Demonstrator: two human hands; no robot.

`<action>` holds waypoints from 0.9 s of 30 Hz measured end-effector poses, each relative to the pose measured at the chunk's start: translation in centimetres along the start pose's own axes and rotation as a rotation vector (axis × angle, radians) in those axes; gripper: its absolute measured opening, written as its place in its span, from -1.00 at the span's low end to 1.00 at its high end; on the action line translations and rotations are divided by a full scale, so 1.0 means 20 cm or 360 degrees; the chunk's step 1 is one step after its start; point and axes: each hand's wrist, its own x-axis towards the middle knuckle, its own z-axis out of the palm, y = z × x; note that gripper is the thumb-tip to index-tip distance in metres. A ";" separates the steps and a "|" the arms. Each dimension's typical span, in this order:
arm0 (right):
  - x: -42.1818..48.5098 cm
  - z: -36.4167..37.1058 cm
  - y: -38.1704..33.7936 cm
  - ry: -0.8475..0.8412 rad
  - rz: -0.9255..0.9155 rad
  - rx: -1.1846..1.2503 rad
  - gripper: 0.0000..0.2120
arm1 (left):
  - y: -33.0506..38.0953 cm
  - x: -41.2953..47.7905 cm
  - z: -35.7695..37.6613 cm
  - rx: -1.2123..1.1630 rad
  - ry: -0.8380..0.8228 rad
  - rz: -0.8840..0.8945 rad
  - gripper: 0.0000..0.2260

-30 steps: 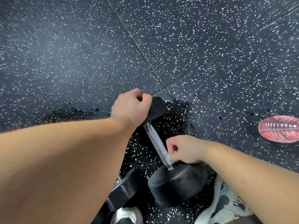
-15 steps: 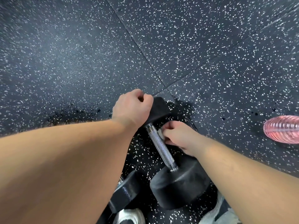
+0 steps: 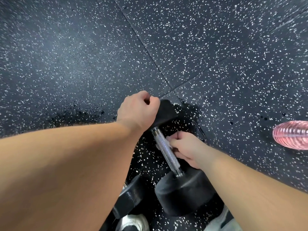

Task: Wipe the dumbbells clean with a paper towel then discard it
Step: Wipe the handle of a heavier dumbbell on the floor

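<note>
Paper towel (image 3: pixel 167 140) pinched in right hand (image 3: pixel 186 149) touches dumbbell (image 3: pixel 171 161).

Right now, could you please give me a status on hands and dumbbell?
Left hand grips far head of dumbbell. Right hand presses paper towel on handle. Second dumbbell close by, not in the way.
</note>
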 end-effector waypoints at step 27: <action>-0.11 0.13 -0.06 -0.0170 0.0074 -0.0535 -0.66 | 0.11 0.02 -0.10 0.0358 -0.0664 0.0084 -0.37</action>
